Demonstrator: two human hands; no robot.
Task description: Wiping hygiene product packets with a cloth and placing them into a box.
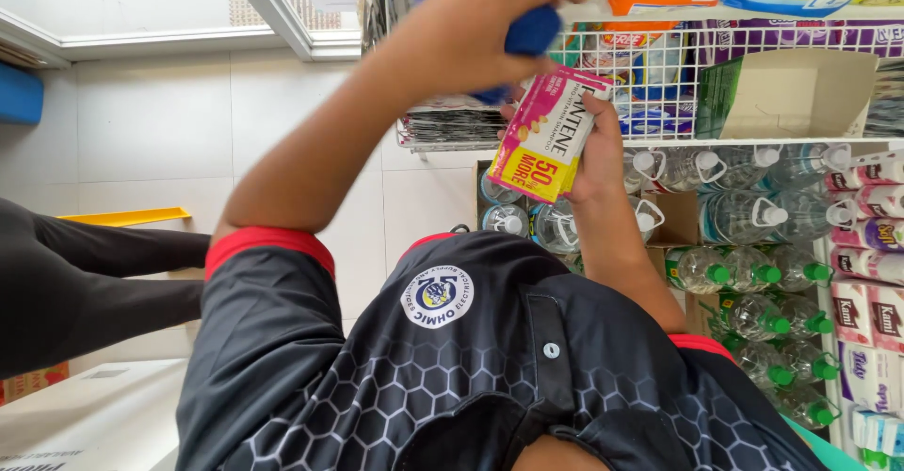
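Head view, top centre of frame: left hand (480, 24) curled shut around a blue object (532, 30), only partly visible, can't tell what kind. Just below it, right hand (600, 155) clamped on the right edge of a pink and yellow packet (546, 137), long axis tilted from upper right down to lower left, top corner just beside the blue object, so left hand nearer to that end. Behind both, white wire basket (659, 85) along the top right, with water bottles (744, 217) on the shelf underneath.
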